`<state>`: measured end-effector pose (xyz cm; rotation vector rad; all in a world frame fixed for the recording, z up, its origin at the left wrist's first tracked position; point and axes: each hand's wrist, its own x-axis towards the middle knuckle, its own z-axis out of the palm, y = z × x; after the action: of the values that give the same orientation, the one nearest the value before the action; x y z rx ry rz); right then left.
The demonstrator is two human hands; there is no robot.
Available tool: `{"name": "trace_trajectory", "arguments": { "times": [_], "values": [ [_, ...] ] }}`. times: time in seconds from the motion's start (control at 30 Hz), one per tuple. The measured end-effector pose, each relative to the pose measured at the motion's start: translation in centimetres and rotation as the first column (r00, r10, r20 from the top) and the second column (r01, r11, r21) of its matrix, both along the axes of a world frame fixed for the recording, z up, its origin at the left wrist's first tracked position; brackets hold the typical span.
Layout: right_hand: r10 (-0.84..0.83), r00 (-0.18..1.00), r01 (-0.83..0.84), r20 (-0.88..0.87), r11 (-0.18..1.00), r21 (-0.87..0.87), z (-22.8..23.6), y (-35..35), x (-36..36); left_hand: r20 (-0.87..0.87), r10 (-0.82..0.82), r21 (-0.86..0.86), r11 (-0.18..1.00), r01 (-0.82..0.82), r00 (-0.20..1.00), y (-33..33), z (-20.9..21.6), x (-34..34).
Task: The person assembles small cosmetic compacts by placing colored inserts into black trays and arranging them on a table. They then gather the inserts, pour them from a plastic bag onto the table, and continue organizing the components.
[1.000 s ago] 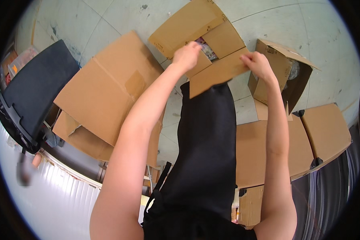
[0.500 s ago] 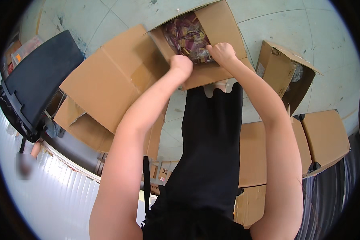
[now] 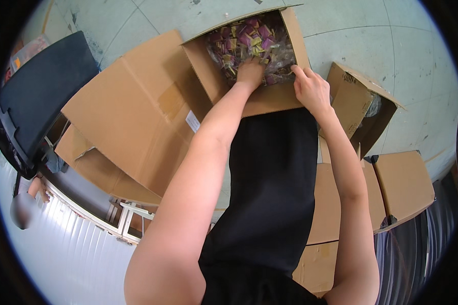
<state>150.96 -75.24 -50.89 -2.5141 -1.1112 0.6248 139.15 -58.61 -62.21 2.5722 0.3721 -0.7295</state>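
An open cardboard box (image 3: 272, 99) stands in front of me, holding many small purple and yellow packets (image 3: 249, 38) inside a clear plastic bag (image 3: 282, 53). My left hand (image 3: 250, 74) reaches into the box, its fingers extended onto the packets; the fingertips are partly hidden among them. At the near right corner of the box is my right hand (image 3: 313, 90), fingers bent and pinched at the bag's edge, close to the box wall. Exactly how much plastic it holds is hard to see.
A large open cardboard box (image 3: 132, 107) stands left, beside a dark bin or lid (image 3: 43, 96). A smaller open box (image 3: 353, 96) with clear plastic sits right. Closed cartons (image 3: 404, 180) stand nearer on the right. Another person's hand (image 3: 38, 188) shows far left.
My left hand has moved right and deeper into the box, onto the packets. My right hand has shifted right and nearer, and the bag is spread wider, exposing more packets.
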Motion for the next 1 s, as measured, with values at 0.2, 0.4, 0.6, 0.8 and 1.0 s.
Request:
{"name": "trace_trajectory", "arguments": {
  "times": [0.2, 0.4, 0.6, 0.8, 1.0],
  "values": [
    [-0.088, 0.989, 0.085, -0.122, 0.996, -0.028, 0.6, 0.1, 0.1, 0.403, 0.19, -0.279, 0.957, -0.078, 0.895, 1.6, 9.0, -1.2],
    [-0.181, 0.947, 0.152, -0.266, 0.98, -0.128, 2.5, -1.0, 1.1, 0.513, 0.366, -0.395, 0.904, -0.165, 0.776, 0.7, 19.8, -0.7],
    [-0.345, 0.622, 0.507, -0.703, 0.861, 0.026, 5.5, -3.1, 1.6, 0.485, 0.6, -0.631, 0.744, -0.22, 0.637, -0.6, 31.6, -0.5],
    [-0.352, 0.188, 0.761, -0.917, 0.642, -0.09, 15.2, -3.1, -0.2, 0.384, 0.732, -0.727, 0.616, -0.304, 0.563, -1.7, 37.1, -0.2],
    [-0.619, 0.752, 0.579, -0.228, 0.785, -0.221, 15.0, -10.3, -4.7, -0.464, 0.853, -0.871, -0.389, -0.3, 0.24, -1.5, 40.0, 0.3]
  ]
}}
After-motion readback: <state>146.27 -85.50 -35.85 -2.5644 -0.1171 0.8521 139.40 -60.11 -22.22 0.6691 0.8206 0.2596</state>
